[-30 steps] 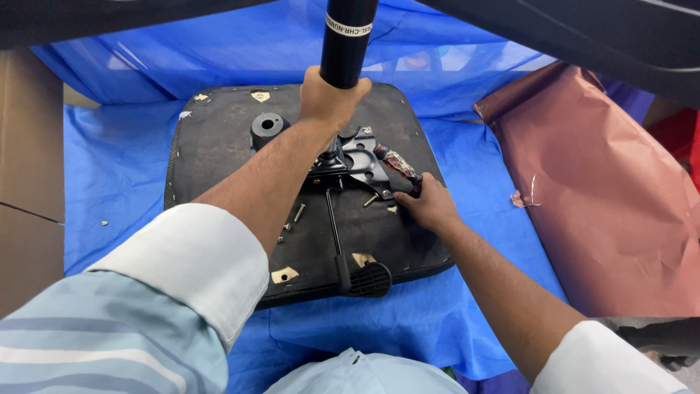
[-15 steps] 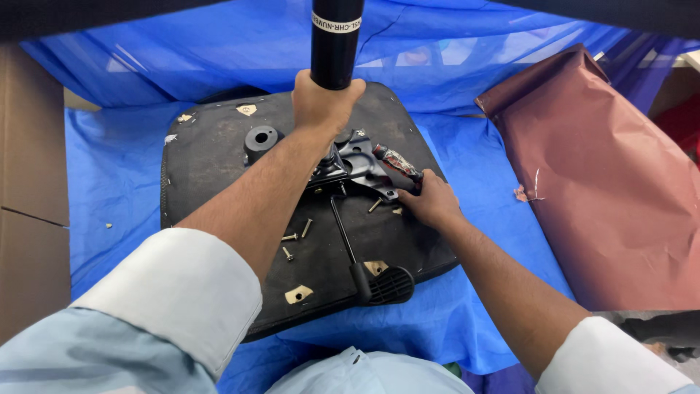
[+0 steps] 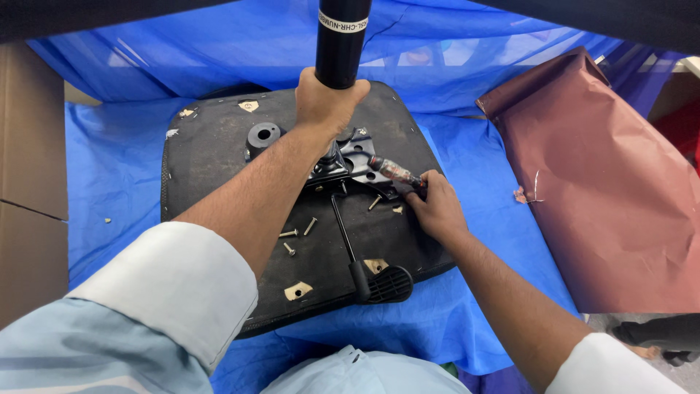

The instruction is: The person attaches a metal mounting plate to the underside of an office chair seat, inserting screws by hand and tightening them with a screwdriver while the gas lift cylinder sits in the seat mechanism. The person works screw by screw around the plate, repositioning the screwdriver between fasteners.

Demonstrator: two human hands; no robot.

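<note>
The upright post (image 3: pixel 341 40) is smooth, satin black metal with a white paper label band. The seat underside (image 3: pixel 211 157) is matt black fabric, slightly rough, torn in spots to show pale wood. The bracket (image 3: pixel 350 157) at its middle is glossy black metal. The loose screws (image 3: pixel 310 226) are shiny bare metal. The lever (image 3: pixel 343 237) ends in ribbed matt plastic. The sheet (image 3: pixel 109 153) below is thin, creased blue plastic. On the right, the wrapping (image 3: pixel 605 182) is dull maroon paper.

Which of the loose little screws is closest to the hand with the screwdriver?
The short silver screw lying just left of the right hand on the black seat base. The other three screws lie farther left, beside the forearm.
</note>
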